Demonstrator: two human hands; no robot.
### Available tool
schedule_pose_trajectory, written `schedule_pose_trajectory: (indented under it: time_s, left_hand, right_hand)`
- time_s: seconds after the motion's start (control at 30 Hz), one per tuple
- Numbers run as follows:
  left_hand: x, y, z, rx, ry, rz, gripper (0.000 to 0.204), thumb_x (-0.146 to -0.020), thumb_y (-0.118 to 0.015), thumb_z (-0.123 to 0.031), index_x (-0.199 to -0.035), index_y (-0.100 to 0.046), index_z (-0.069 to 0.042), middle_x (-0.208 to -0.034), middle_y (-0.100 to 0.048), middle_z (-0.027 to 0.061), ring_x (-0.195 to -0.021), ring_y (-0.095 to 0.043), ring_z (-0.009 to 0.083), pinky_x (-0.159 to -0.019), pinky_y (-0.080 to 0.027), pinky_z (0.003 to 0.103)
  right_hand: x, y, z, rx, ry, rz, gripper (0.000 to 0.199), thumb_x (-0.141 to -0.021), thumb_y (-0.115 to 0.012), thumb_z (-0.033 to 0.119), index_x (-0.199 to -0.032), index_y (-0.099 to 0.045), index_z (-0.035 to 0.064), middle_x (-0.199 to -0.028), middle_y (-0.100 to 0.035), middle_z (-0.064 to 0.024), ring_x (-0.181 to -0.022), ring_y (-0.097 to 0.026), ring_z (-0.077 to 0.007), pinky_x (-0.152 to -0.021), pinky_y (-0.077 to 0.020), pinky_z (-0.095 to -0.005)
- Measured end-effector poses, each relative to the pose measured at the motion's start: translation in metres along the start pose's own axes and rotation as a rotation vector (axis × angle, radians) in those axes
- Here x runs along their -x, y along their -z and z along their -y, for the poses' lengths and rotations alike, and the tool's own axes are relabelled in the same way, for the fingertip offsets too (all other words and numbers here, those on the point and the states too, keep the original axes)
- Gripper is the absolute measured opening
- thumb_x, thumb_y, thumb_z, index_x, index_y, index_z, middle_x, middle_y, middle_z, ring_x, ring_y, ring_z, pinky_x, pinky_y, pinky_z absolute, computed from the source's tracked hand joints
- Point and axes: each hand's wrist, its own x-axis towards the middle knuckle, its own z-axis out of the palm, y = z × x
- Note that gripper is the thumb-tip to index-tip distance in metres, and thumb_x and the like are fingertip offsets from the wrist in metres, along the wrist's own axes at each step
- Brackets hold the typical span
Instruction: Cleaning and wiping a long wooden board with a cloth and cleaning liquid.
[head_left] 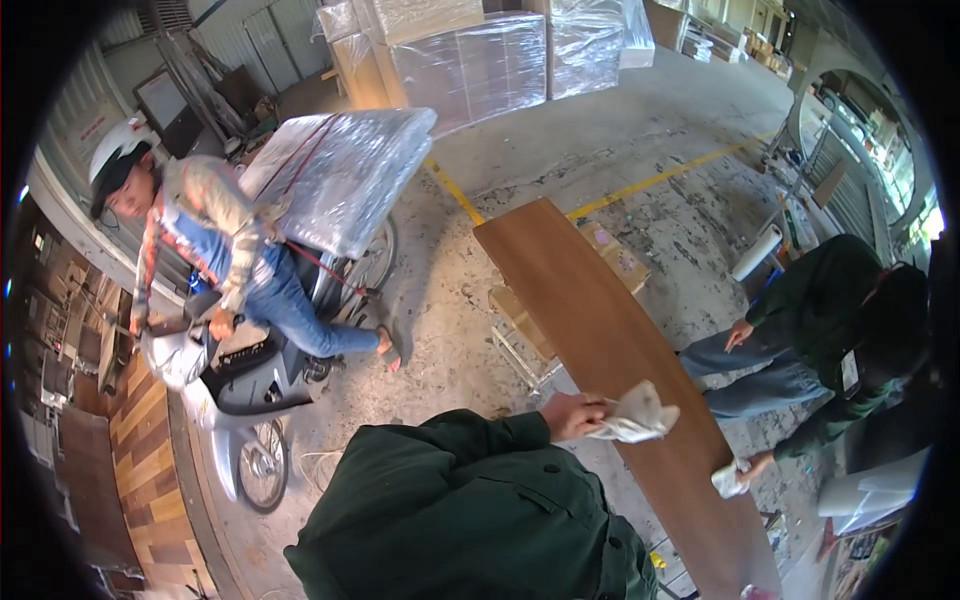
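Green jacket [450, 520], white cloth [643, 415] over brown board [610, 315], red-lettered wall sign [92, 127]

Board [600, 325]: smooth wood, faint sheen. Rag [645, 415]: matt, creased cloth. Wrap [350, 180]: glossy plastic. Floor [430, 300]: rough.

Left arm [460, 432]: one, clad in a dark green sleeve [385, 475], bent at the elbow, forearm reaching across the front of the torso [520, 530] toward the person's right. Left wrist [554, 420]: emerging from the cuff [540, 430], roughly in line with the forearm. Left hand [575, 416]: bare, extended beyond the torso. Fingers [597, 407]: curled in, gripping.
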Motion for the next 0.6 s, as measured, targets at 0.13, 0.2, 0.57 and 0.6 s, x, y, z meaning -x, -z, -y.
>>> schedule_pose_trajectory:
  time_s: [0.13,0.2,0.57,0.6]
  left_hand:
    - [-0.019,-0.025,0.015,0.062,-0.181,0.114,0.025,-0.070,-0.061,-0.018,-0.094,-0.058,-0.012,-0.096,-0.054,0.0026,-0.078,-0.057,0.0216,-0.059,-0.048,0.030]
    - [-0.003,-0.008,0.017,0.117,-0.219,0.209,0.027,-0.069,-0.061,-0.018,-0.095,-0.058,-0.012,-0.096,-0.054,0.0021,-0.082,-0.056,0.0213,-0.061,-0.048,0.030]
    - [-0.048,0.057,-0.012,0.315,-0.336,0.368,0.017,-0.066,-0.063,-0.007,-0.082,-0.060,-0.003,-0.080,-0.058,0.0088,-0.063,-0.058,0.0233,-0.052,-0.047,0.029]
    - [-0.038,0.046,-0.007,0.355,-0.331,0.381,0.019,-0.066,-0.063,-0.005,-0.084,-0.059,-0.002,-0.078,-0.057,0.0110,-0.064,-0.058,0.0250,-0.053,-0.047,0.030]
  right_hand:
    - [-0.031,-0.007,0.020,-0.129,-0.076,0.022,0.029,-0.070,-0.055,0.026,-0.093,-0.055,0.0089,-0.091,-0.057,-0.0127,-0.087,-0.054,-0.0290,-0.071,-0.0437,-0.0393]
    - [-0.017,-0.016,0.062,-0.202,-0.150,-0.006,0.030,-0.070,-0.055,0.026,-0.095,-0.055,0.0088,-0.092,-0.057,-0.0130,-0.088,-0.053,-0.0291,-0.072,-0.0435,-0.0393]
    - [0.041,0.077,0.260,-0.384,-0.599,-0.416,0.017,-0.076,-0.046,0.025,-0.075,-0.053,0.0094,-0.078,-0.056,-0.0123,-0.073,-0.054,-0.0315,-0.061,-0.0438,-0.0413]
    - [0.045,0.070,0.266,-0.404,-0.676,-0.454,0.023,-0.078,-0.046,0.030,-0.073,-0.052,0.0083,-0.073,-0.055,-0.0129,-0.072,-0.053,-0.0325,-0.060,-0.0432,-0.0417]
